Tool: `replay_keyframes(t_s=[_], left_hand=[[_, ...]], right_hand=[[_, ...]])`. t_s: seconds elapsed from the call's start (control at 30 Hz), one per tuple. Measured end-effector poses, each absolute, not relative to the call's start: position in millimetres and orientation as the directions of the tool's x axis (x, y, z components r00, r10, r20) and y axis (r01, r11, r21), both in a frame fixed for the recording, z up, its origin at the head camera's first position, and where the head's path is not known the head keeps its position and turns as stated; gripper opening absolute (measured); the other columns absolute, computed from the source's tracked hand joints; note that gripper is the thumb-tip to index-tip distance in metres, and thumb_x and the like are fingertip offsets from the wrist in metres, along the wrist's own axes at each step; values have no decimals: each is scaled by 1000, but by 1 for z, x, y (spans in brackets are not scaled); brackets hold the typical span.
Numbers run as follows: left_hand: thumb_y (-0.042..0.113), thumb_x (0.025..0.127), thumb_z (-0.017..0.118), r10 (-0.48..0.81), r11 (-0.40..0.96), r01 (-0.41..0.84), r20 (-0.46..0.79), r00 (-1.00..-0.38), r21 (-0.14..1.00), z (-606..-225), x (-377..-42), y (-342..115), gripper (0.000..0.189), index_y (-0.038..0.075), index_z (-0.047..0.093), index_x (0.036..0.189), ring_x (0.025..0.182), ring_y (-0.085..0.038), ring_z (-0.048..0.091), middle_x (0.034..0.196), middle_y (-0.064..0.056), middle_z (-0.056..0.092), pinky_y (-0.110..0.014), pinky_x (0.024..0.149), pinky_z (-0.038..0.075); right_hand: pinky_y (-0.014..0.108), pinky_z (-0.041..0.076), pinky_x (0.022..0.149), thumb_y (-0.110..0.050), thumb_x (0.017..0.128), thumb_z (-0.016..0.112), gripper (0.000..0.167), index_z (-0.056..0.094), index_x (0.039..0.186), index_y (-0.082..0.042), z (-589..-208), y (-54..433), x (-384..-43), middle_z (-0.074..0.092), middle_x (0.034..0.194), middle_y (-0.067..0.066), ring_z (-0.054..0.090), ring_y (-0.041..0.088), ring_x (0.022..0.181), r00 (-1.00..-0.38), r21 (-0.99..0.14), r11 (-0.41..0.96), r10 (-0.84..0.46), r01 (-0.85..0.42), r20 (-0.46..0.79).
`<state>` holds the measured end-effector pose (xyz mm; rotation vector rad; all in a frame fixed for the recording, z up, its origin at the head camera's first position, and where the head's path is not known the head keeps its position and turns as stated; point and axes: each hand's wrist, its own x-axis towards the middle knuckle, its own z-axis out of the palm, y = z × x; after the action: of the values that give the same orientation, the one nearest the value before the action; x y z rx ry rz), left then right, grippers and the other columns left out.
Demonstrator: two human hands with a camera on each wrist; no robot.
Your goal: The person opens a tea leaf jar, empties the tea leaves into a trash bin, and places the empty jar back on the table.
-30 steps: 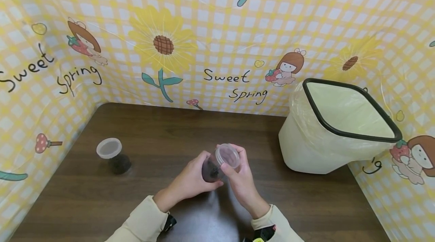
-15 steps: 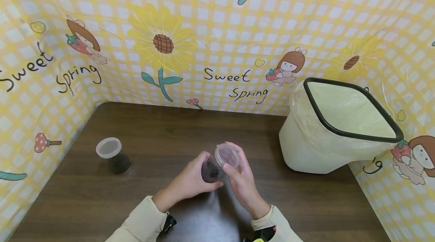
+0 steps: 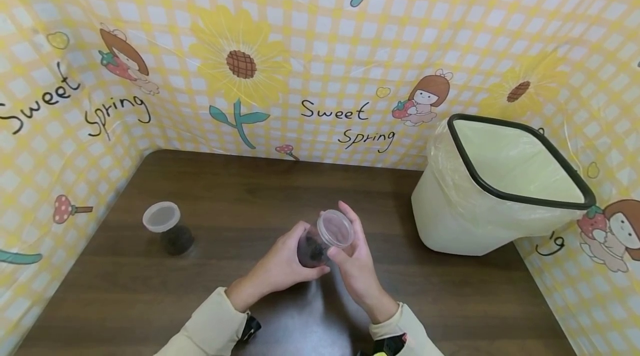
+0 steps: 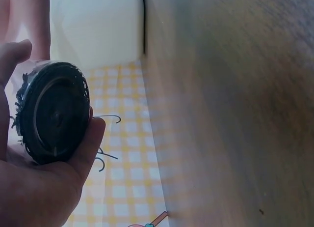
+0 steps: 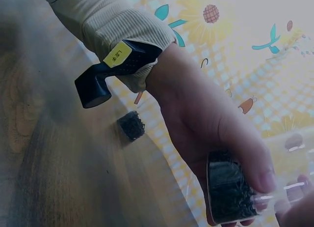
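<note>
A clear plastic cup (image 3: 311, 250) with dark shredded contents is tilted to the right over the table. My left hand (image 3: 280, 261) grips its body, fingers on the far side and thumb on the near side. A translucent round lid (image 3: 335, 228) sits at its mouth. My right hand (image 3: 359, 270) holds the lid by the rim, thumb at the near edge, index finger raised off it. In the left wrist view the cup's dark round base (image 4: 56, 116) faces the camera. The right wrist view shows the dark shreds (image 5: 230, 192) packed near the base.
A second lidded cup (image 3: 162, 218) with dark contents stands on the left of the brown wooden table (image 3: 235, 189). At the right is a white lined bin (image 3: 445, 222) with a black rim. A yellow checked cloth (image 3: 320, 56) surrounds the table's back and sides.
My right index finger has lifted off the lid and straightened, and the thumb has shifted slightly down along the rim. My left hand and the cup have stayed almost still.
</note>
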<state>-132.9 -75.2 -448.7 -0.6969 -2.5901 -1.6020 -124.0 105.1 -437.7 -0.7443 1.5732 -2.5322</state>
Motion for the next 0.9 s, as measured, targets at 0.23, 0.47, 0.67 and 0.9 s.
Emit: replay_keyframes(t_s=[0.23, 0.47, 0.67, 0.9], left_hand=[[23, 72, 92, 343, 397, 379, 248, -906, 836, -451, -133, -73, 60, 9, 55, 117, 98, -17, 62, 112, -3, 65, -35, 87, 51], [24, 72, 92, 346, 395, 383, 251, -904, 835, -452, -133, -73, 59, 10, 55, 116, 99, -17, 62, 112, -3, 65, -36, 88, 51], [24, 72, 92, 349, 399, 379, 244, -905, 835, -452, -133, -72, 59, 11, 55, 116, 99, -17, 62, 112, -2, 64, -36, 88, 51], [23, 71, 93, 353, 400, 389, 253, -901, 830, -451, -131, -73, 59, 11, 55, 115, 98, -17, 61, 110, -2, 65, -35, 88, 51]], right_hand=[[29, 42, 107, -20, 91, 79, 76, 29, 148, -11, -440, 101, -122, 55, 143, 13, 54, 18, 128, -909, -858, -470, -233, -205, 344], [30, 42, 106, -16, 92, 77, 58, 38, 134, -13, -437, 99, -119, 58, 140, 9, 54, 18, 128, -929, -873, -451, -211, -185, 306], [30, 43, 106, -14, 94, 74, 53, 38, 133, -11, -436, 101, -119, 59, 139, 9, 53, 18, 129, -931, -880, -440, -213, -180, 297], [31, 42, 108, -12, 96, 70, 50, 38, 135, -11, -435, 102, -117, 55, 142, 14, 52, 19, 130, -920, -877, -443, -234, -185, 313]])
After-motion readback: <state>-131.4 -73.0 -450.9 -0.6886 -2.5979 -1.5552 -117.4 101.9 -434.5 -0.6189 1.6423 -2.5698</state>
